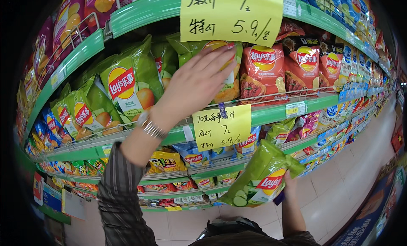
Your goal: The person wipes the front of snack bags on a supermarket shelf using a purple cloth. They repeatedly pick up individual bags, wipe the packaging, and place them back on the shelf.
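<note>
So my left fingers (220, 62) were stretched out, not gripping, across one green shelf bag (230, 90). My right fingers (289, 178) pinched the side of one green chip bag (258, 178), out in front of the lower shelves (164, 183), probably for elbow room. Three reddish bags (302, 68) stood up front behind the wire rail (265, 96), likely so they wouldn't topple. Two big yellow signs (231, 17) hung there too.
</note>
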A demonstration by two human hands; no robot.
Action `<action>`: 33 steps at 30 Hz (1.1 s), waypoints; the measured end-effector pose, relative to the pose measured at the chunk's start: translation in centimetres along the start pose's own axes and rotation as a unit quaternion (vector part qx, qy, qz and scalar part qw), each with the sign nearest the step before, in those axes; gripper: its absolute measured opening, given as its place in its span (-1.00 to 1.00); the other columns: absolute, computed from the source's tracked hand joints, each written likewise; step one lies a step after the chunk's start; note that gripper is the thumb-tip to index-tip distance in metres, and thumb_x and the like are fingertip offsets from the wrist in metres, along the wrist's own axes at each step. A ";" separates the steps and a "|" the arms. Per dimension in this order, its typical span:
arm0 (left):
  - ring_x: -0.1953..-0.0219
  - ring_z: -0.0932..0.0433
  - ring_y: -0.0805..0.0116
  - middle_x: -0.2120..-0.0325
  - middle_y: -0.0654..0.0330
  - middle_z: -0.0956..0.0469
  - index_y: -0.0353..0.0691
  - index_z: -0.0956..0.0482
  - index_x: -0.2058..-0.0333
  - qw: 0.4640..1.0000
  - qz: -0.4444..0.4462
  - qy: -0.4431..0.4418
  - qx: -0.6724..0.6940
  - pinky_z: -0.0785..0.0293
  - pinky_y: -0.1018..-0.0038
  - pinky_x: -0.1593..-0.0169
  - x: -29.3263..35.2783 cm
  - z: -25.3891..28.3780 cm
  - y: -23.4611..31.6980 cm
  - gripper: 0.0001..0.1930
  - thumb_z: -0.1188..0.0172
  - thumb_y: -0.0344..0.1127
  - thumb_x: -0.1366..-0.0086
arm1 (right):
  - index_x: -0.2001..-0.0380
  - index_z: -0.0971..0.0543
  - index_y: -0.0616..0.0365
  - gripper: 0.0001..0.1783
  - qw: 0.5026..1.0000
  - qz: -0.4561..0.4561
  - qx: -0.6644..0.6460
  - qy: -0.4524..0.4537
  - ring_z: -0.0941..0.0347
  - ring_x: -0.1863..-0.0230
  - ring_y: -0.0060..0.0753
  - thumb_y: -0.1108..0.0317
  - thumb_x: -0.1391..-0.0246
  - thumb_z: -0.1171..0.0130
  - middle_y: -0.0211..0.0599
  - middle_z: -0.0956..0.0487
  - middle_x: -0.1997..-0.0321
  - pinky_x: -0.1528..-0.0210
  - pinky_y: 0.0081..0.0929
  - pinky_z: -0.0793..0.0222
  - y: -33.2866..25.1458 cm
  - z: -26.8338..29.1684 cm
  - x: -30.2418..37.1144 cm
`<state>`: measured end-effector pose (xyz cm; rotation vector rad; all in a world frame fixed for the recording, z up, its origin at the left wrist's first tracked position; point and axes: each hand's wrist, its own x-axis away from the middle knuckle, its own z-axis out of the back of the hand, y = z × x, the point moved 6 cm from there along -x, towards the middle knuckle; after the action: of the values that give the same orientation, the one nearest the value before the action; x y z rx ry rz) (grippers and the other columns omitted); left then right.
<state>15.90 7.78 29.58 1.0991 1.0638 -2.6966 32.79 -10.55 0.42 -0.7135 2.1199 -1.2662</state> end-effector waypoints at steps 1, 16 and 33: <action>-0.11 -0.13 0.30 -0.06 0.17 -0.15 -0.06 -0.17 -0.06 1.000 0.008 -0.017 0.006 -0.08 0.30 -0.11 -0.7 -1.3 -0.1 -0.32 -0.19 -0.21 0.09 | 0.04 -0.25 0.27 -0.35 1.000 0.003 -0.007 0.006 -0.26 0.06 -0.40 0.10 0.13 -0.17 -0.26 -0.35 0.07 0.00 -0.44 -0.14 0.0 -0.4 0.2; -0.19 0.04 0.36 -0.16 0.27 0.02 0.12 0.08 -0.16 0.992 -0.020 -0.090 -0.083 0.20 0.15 -0.19 -0.8 -7.9 -3.0 -0.03 -0.17 0.19 0.25 | -0.01 -0.17 0.15 -0.43 0.958 0.170 -0.230 0.017 -0.27 0.01 -0.22 -0.04 -0.06 0.17 -0.18 -0.32 0.04 -0.04 -0.22 -0.20 -11.5 -0.9 -9.7; 0.24 -0.45 0.24 0.38 0.15 -0.50 -0.15 -0.45 0.29 0.972 0.026 -0.204 0.114 -0.35 0.34 0.19 2.1 -7.2 -2.6 -0.78 0.07 -0.34 -0.07 | -0.01 -0.22 0.16 -0.57 0.757 0.653 -0.004 -0.039 -0.23 0.02 -0.46 0.22 -0.10 0.11 -0.33 -0.28 -0.02 -0.02 -0.43 -0.16 -16.5 -16.9 -17.0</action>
<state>17.91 14.56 26.07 0.5361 0.6618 -2.8728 35.44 4.44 25.15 0.6981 1.8054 -0.3792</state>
